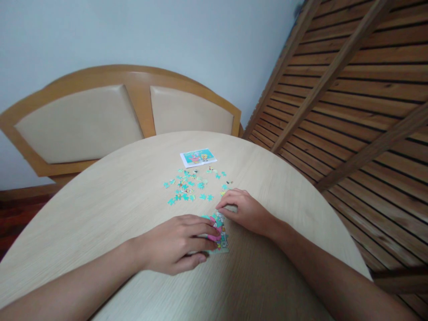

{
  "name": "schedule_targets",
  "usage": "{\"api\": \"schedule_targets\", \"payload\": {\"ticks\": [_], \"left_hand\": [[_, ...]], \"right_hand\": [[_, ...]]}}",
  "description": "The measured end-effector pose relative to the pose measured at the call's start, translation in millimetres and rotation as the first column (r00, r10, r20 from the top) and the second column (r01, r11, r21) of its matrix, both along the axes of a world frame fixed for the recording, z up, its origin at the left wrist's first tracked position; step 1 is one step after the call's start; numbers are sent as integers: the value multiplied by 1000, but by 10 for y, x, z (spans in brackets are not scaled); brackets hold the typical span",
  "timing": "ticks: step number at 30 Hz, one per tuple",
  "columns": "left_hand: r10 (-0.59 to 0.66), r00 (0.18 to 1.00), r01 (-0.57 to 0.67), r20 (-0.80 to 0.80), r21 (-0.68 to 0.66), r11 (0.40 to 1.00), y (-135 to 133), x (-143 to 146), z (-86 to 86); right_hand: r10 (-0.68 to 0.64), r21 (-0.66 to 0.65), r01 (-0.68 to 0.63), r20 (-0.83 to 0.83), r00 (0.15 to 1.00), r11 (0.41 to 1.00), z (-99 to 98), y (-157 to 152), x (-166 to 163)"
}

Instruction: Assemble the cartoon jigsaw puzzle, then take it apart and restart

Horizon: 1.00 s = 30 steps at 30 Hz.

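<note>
Fingers of the left hand [174, 243] lie extended and loose over the partly joined puzzle [224, 241], clasping nothing; thumb and forefinger of the right hand [245, 210] nearly meet at its far edge, and whether they grip anything cannot be told. One small block appears assembled, while many loose pieces [185, 196], thin, knobbed and mostly turquoise, await joining on the smooth, pale-grained, rounded table [110, 196]. Beyond lies a flat printed sheet [207, 156], then a wood-framed, cream-padded backrest [138, 96].
</note>
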<state>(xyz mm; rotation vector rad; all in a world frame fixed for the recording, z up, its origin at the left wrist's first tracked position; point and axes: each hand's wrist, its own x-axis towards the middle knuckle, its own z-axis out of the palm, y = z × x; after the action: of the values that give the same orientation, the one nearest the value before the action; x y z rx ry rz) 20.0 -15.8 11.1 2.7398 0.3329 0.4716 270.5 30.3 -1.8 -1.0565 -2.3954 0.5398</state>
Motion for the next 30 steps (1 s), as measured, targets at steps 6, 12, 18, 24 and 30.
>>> {"api": "schedule_targets", "payload": {"ticks": [6,12,18,24,30], "left_hand": [[-5,1000,5,-2,4,1000,1,-1,-2],[1,1000,-1,18,28,1000,10,-7,-33],[76,994,-79,73,49,996,56,-40,-42],[683,720,-693,120,131,709,257,-266,-68],[839,544,-830,4,152,537,465,-468,-192]], "right_hand": [[60,-32,-57,99,993,998,146,19,170],[5,-17,-2,160,987,1000,154,95,262],[-175,58,168,134,975,984,19,190,280],[-185,76,182,27,982,980,-21,213,269],[-101,98,101,-6,995,990,25,165,230]]}}
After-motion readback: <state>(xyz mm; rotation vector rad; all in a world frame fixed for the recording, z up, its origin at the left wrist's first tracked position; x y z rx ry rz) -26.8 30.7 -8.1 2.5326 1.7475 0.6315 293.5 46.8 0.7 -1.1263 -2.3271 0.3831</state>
